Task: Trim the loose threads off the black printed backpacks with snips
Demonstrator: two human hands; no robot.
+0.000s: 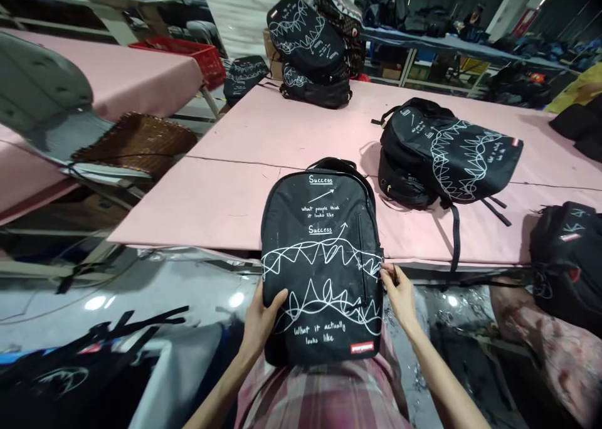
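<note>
A black backpack (324, 259) with white scribbled lines and the word "Success" stands upright in front of me, leaning at the pink table's front edge above my lap. My left hand (263, 316) grips its lower left side, thumb on the front panel and the other fingers hidden behind. At the right side edge, my right hand (397, 291) is closed in a pinch against the backpack, near the end of the scribbled line. Something small and dark shows between these fingers; I cannot make out what it is. A red label (362, 347) is on the lower right front.
On the pink table (226, 190) lies another printed backpack (451, 153), with a stack of backpacks (305, 46) farther back. A co-worker sits at the right by a dark bag (569, 259). Left are a grey chair (42, 84) and a red crate (188, 56).
</note>
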